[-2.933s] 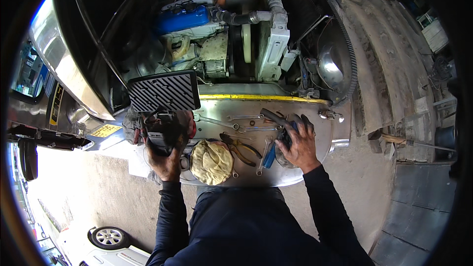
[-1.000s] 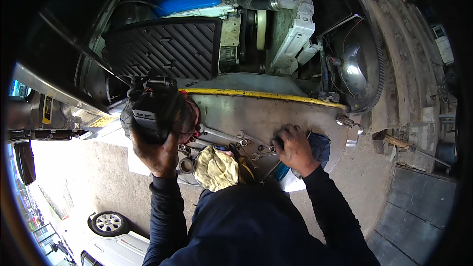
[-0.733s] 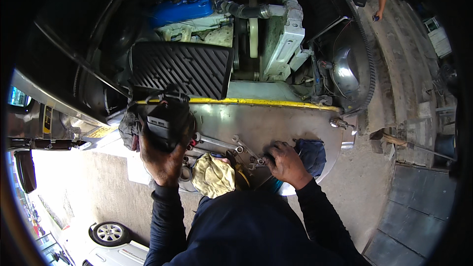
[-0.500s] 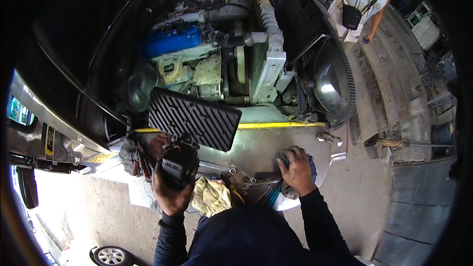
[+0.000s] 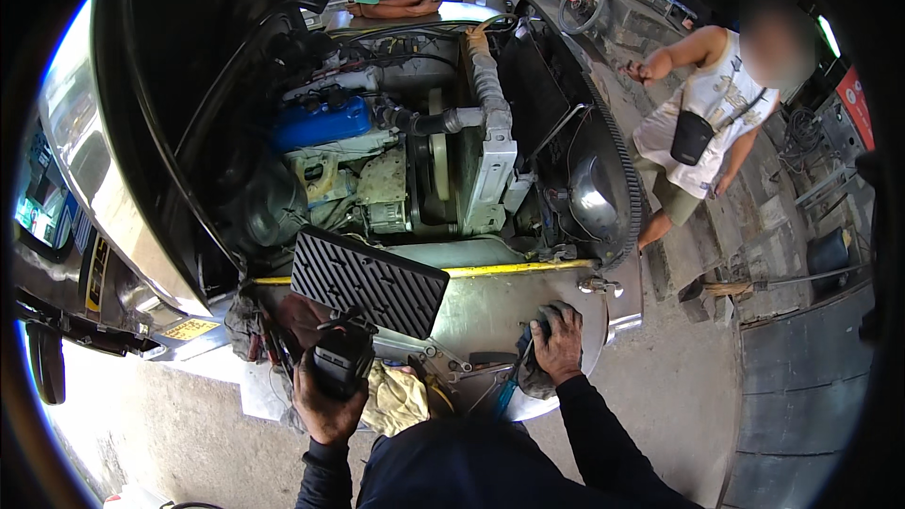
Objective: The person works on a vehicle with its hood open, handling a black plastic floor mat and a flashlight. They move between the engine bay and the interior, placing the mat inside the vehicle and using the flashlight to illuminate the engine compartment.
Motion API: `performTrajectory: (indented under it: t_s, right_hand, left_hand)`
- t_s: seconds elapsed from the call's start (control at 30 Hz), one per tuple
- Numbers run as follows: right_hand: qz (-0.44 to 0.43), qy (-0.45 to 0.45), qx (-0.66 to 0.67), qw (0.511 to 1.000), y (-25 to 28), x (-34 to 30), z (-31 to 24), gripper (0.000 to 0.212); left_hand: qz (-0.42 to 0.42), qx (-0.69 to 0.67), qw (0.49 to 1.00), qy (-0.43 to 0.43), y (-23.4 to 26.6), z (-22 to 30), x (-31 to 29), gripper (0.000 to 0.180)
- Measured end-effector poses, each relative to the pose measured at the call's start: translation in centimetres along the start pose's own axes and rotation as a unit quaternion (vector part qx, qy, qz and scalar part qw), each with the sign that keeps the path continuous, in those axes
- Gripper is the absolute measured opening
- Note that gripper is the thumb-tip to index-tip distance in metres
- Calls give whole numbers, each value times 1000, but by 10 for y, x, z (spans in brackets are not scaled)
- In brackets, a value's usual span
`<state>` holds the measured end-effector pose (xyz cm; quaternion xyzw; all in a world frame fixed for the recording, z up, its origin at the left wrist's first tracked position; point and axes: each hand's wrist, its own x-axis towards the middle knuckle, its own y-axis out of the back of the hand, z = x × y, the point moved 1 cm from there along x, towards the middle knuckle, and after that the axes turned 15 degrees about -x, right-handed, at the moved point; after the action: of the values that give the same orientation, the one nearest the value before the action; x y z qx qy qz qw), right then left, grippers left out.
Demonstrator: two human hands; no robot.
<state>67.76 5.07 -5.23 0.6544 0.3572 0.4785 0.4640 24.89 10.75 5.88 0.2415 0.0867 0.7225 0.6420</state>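
left grip (image 5: pixel 325 412) around black device (image 5: pixel 342 359), engine (image 5: pixel 323 124) in bay (image 5: pixel 462 253)

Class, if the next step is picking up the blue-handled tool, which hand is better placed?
Probably the right hand: it touches the dark cloth, close beside the blue-handled tool, while the left hand holds a black device.

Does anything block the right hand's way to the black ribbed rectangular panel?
Nothing visible does: bare silver metal surface lies between the right hand and the panel. Silver metal wrenches lie nearer the person, just below that line.
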Motion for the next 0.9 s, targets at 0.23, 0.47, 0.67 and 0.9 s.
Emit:
performTrajectory:
  t_s: [0.23,0.47,0.67,0.9]
  right_hand:
    - [-4,-2,-8,1000,-5,0,1,42]
    - [-6,-3,-3,1000,-4,5,0,40]
    - [-6,0,-12,1000,-7,7,2,39]
    - [-15,22,-34,999,-6,12,1,33]
  left_hand:
    - [26,5,1000,5,9,-11,-4,86]
    - [1,48,998,-40,37,-22,7,85]
    - [11,56,998,-13,50,-31,-2,84]
    - [21,55,998,6,53,-42,-9,81]
